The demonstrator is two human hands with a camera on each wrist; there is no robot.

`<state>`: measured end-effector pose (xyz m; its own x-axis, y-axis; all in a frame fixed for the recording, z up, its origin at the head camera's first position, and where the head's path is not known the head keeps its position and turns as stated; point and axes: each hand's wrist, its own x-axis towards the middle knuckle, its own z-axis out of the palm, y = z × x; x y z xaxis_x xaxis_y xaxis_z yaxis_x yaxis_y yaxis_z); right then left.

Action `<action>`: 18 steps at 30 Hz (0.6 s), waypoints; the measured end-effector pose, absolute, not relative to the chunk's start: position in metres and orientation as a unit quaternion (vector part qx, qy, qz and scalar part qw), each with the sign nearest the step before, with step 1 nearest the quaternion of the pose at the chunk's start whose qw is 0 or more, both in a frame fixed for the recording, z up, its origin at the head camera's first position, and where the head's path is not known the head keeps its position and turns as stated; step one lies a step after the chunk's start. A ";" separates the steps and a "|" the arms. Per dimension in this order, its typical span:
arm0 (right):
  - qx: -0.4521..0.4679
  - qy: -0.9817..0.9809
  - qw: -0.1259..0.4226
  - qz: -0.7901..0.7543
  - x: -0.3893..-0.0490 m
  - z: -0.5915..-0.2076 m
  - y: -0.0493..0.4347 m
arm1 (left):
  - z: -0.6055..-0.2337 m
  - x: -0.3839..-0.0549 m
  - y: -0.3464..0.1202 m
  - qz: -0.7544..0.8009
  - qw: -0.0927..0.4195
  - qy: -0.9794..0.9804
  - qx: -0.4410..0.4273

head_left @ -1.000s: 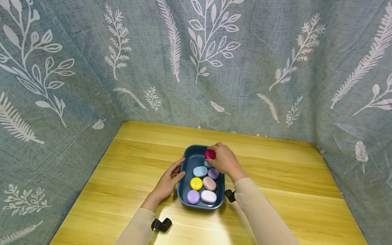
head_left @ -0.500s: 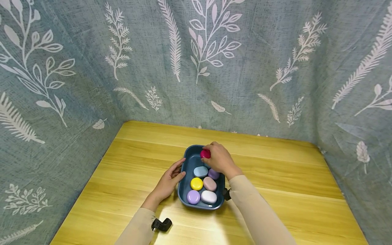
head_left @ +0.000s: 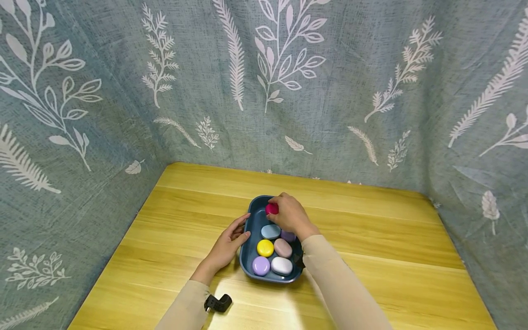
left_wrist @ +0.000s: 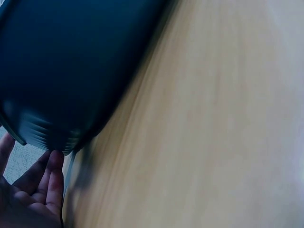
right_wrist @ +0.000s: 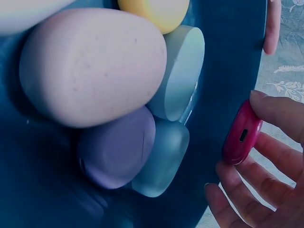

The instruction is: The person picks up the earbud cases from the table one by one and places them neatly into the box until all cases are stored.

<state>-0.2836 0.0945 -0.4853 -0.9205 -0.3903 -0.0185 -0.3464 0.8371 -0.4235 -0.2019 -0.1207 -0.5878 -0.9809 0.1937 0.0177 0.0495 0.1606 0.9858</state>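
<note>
Between the thumb and fingers of my right hand (head_left: pixel 292 215) is a red earbud case (head_left: pixel 271 209), its charging port facing the right wrist camera. It is in the far end of a dark blue tray (head_left: pixel 255 222). My left hand (head_left: pixel 226 245) rests against the tray's left side, fingers fairly straight, fingertips at the outer wall (left_wrist: pixel 61 128). Nearest the red case lies a light blue case (head_left: pixel 270 231); a second light blue case (right_wrist: pixel 161 156) and a purple case (right_wrist: pixel 118 147) are partly covered by my right hand in the head view.
Nearer the front of the tray lie a yellow case (head_left: pixel 265 248), a pink one (head_left: pixel 283 248), a lilac one (head_left: pixel 261 266) and a white one (head_left: pixel 282 266). A wooden table (head_left: pixel 173 220) bears the tray. Patterned blue-grey cloth (head_left: pixel 264 137) hangs behind and at both sides.
My right hand has moved left with the red earbud case, across the tray's far end. It now covers the second light blue case in the head view. The left hand has stayed put.
</note>
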 end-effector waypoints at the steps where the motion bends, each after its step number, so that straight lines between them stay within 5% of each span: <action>1: -0.192 0.957 0.053 -0.211 -0.284 -0.486 0.094 | -0.588 -0.202 -0.121 0.642 0.056 0.760 0.080; 18: -0.192 0.953 0.082 -0.218 -0.286 -0.501 0.085 | -0.589 -0.203 -0.121 0.638 0.052 0.764 0.083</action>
<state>-0.2858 0.0851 -0.5010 -0.9126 -0.4022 -0.0734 -0.3303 0.8311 -0.4475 -0.2028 -0.1209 -0.5892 -0.9810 0.1925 0.0257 0.0597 0.1730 0.9831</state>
